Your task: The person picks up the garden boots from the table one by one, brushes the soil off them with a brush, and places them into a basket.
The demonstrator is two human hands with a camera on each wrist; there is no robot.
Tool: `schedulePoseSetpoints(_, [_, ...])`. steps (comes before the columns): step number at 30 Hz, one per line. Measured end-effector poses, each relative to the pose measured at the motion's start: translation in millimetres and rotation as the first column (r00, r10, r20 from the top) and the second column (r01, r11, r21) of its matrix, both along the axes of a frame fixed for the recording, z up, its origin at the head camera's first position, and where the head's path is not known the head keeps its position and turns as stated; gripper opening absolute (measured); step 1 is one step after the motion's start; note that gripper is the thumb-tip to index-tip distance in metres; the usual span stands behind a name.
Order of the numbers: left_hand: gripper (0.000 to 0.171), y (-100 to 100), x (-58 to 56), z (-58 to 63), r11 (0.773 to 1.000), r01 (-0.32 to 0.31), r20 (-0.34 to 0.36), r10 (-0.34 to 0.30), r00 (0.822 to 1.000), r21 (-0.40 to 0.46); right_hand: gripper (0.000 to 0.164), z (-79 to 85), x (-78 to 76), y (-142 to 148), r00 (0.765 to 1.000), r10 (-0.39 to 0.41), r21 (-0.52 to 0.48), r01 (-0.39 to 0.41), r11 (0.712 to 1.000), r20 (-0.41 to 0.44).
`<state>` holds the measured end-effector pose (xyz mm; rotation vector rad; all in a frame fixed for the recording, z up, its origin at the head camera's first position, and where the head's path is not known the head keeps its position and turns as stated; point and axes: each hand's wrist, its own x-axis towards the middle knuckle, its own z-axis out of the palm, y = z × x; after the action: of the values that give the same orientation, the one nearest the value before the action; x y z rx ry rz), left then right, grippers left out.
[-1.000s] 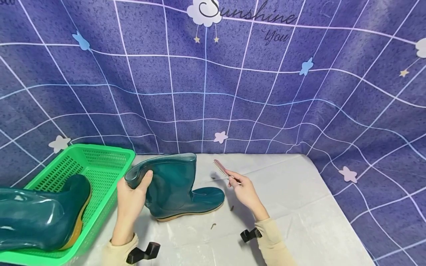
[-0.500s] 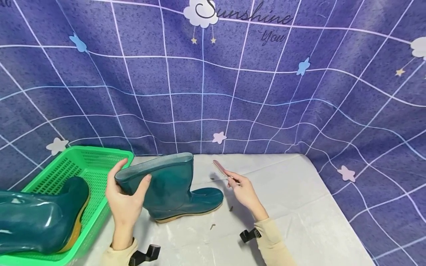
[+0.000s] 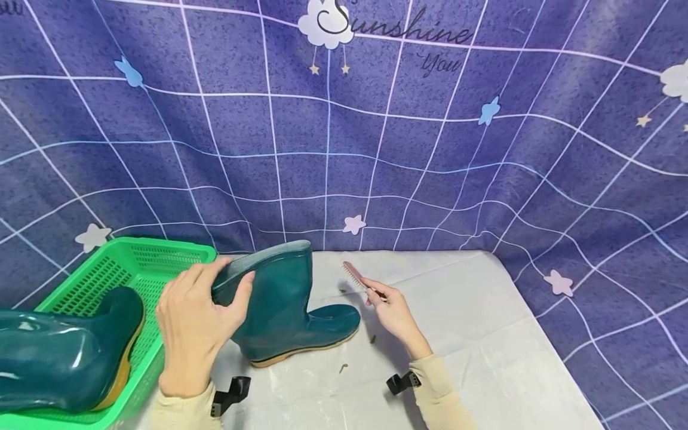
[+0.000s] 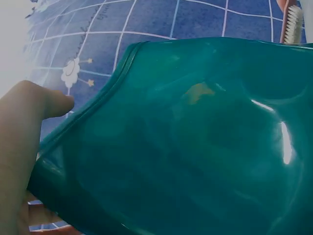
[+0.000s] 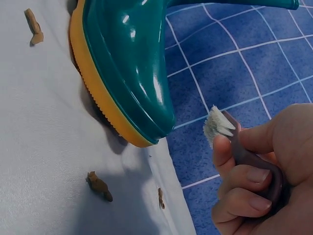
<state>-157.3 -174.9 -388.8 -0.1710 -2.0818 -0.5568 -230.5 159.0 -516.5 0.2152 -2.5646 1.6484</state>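
A glossy dark green rain boot [image 3: 276, 298] with a yellow-tan sole stands upright on the white-covered table, toe to the right. My left hand [image 3: 196, 322] is at the back of its shaft, thumb on the near side and fingers over by the top rim. In the left wrist view a tan smear [image 4: 199, 93] marks the shaft. My right hand [image 3: 395, 310] grips the handle of a scrub brush [image 3: 353, 273], bristles toward the boot, apart from it. The right wrist view has the brush's pale bristles [image 5: 215, 127] near the boot toe [image 5: 151, 107].
A green plastic basket [image 3: 177, 254] stands at the left with a second green boot [image 3: 48, 358] lying in it. Several brown crumbs of dirt [image 5: 100, 186] lie on the white table cover [image 3: 473, 358]. A blue grid-patterned curtain [image 3: 344, 131] hangs behind.
My left hand has loosened from the boot's rim, spread its fingers, then come round the back of the shaft again. The shaft's opening has straightened. The right hand and brush barely move.
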Motion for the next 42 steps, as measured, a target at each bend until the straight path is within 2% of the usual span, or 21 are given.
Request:
schedulePoseSetpoints(4, [0.050,9,2.2,8.3,0.997,0.024,-0.031,-0.026,0.999,-0.070,0.034,-0.4,1.2,0,1.000,0.002,0.008,-0.002,1.000,0.000])
schedulePoseSetpoints(9, [0.049,26,4.6,15.7,0.982,0.018,0.004,-0.018,1.000,-0.187,0.034,-1.1,1.2,-1,1.000,0.010,0.025,-0.010,1.000,-0.010])
schedulePoseSetpoints(16, [0.064,46,-1.1,13.5,0.963,-0.013,0.015,0.018,1.000,-0.270,0.034,-2.3,-0.5,-3,1.000,0.013,0.030,-0.013,0.999,-0.008])
schedulePoseSetpoints(20, [0.060,50,-4.3,10.2,0.949,-0.018,-0.001,0.018,1.000,-0.314,0.034,-3.1,-0.9,-4,1.000,0.016,0.026,-0.016,1.000,-0.007])
schedulePoseSetpoints(24, [0.044,49,-5.9,8.1,0.943,0.049,-0.015,-0.057,0.998,-0.330,0.034,-3.5,-1.2,-6,1.000,0.013,0.019,-0.013,1.000,-0.008])
schedulePoseSetpoints(27, [0.028,49,-6.3,7.2,0.940,0.129,-0.023,-0.144,0.989,-0.316,0.034,-4.2,-1.5,-6,1.000,0.016,0.027,-0.016,0.999,-0.012])
schedulePoseSetpoints(29, [0.022,49,-6.7,6.4,0.936,0.161,-0.024,-0.177,0.984,-0.314,0.034,-4.9,-1.5,-7,1.000,0.021,0.032,-0.021,0.999,-0.008])
schedulePoseSetpoints(36, [0.025,50,-11.4,1.1,0.932,0.186,-0.070,-0.217,0.974,-0.310,0.035,-6.3,0.5,-7,1.000,0.017,0.016,-0.017,1.000,0.015])
schedulePoseSetpoints(39, [0.023,47,-14.5,-0.3,0.924,0.210,-0.122,-0.260,0.958,-0.318,0.035,-6.5,0.3,-6,1.000,0.016,0.012,-0.016,1.000,0.012])
schedulePoseSetpoints(42, [0.033,46,-18.2,-2.3,0.923,0.222,-0.199,-0.292,0.935,-0.314,0.035,-6.0,-0.8,-6,1.000,0.018,0.013,-0.019,1.000,0.010])
